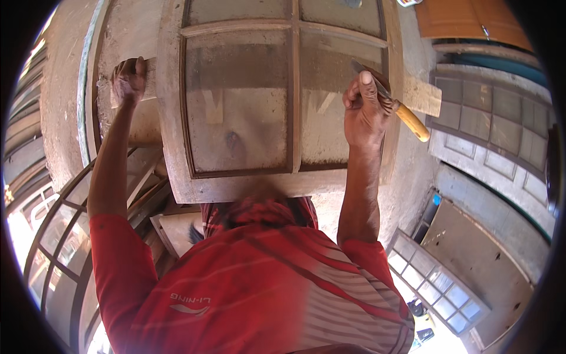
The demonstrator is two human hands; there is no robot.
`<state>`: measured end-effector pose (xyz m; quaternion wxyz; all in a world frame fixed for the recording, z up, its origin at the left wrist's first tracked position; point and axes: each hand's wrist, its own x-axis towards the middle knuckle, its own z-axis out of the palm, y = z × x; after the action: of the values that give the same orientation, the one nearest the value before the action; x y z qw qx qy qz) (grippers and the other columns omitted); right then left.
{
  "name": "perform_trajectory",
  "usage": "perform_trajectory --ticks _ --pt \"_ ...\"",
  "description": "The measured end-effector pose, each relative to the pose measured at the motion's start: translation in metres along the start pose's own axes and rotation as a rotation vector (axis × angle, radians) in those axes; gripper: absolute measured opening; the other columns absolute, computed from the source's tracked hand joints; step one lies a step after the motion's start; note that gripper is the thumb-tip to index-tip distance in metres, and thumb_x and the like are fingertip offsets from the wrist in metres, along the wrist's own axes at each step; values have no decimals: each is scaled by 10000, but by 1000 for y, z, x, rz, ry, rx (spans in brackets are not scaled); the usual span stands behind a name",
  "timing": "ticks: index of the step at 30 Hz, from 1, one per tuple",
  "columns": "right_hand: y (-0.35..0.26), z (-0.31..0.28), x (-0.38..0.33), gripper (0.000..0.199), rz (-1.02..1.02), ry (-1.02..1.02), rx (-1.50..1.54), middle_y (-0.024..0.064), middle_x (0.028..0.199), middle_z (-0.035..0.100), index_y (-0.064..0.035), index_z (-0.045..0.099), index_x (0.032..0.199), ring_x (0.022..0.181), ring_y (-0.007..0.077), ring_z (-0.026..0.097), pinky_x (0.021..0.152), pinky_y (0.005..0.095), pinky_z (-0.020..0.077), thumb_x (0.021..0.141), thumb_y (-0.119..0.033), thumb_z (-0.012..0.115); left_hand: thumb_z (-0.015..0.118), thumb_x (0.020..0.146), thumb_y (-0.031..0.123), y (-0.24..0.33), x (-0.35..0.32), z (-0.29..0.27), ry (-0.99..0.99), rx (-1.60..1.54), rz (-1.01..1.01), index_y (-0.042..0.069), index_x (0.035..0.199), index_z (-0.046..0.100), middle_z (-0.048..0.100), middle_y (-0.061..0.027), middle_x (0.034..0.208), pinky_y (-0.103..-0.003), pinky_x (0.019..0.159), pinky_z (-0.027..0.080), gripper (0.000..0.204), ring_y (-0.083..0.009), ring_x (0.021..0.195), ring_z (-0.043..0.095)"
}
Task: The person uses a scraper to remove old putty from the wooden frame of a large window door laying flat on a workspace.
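A wooden window frame (236, 25) with several glass panes lies in front of me, its panes dusty and dark along the edges. Past the right side of the frame's middle bar, my right hand (368, 112) grips a tool with a yellow wooden handle (414, 123). The tool's dark metal blade points up and left over a pane; its exact kind is unclear. At the left, beyond the frame's side, my left hand (128, 81) has its fingers curled in beside a pale board (151, 88). Whatever those fingers may hold is hidden.
The board's other end (423, 96) sticks out under the frame at the right. Multi-pane windows (495, 109) lean at the right, with another (439, 289) lower down. A curved-looking paned frame (62, 248) stands at the left, near stacked timber (23, 141). An orange-brown wooden panel (466, 23) is at top right.
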<state>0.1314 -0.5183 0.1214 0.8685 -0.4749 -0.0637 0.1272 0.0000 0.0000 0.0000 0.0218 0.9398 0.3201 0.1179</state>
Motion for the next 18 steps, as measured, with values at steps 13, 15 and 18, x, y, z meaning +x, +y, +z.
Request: perform_trajectory --ticks 13,15,18 --pt "58 -17 126 135 -458 -402 -1169 101 1037 753 -43 746 1063 947 245 717 804 349 576 963 -132 727 525 1023 430 -8 -5 -12 23 -76 91 68 990 723 726 -147 1018 -463 922 499 415 -363 1000 668" --pt "60 -19 130 134 -475 -454 -1195 104 1022 751 -42 747 1057 943 256 718 803 357 581 960 -132 725 526 1026 425 -10 -5 -12 2 -73 87 66 999 723 729 -150 1033 -464 927 497 410 -367 1003 665" --pt "58 -13 131 135 -509 -515 -1236 107 1010 747 -39 748 1048 934 273 717 801 369 590 955 -132 722 527 1031 420 -15 -5 -12 12 -40 127 65 1036 723 732 -155 1052 -461 932 498 405 -374 1018 660"
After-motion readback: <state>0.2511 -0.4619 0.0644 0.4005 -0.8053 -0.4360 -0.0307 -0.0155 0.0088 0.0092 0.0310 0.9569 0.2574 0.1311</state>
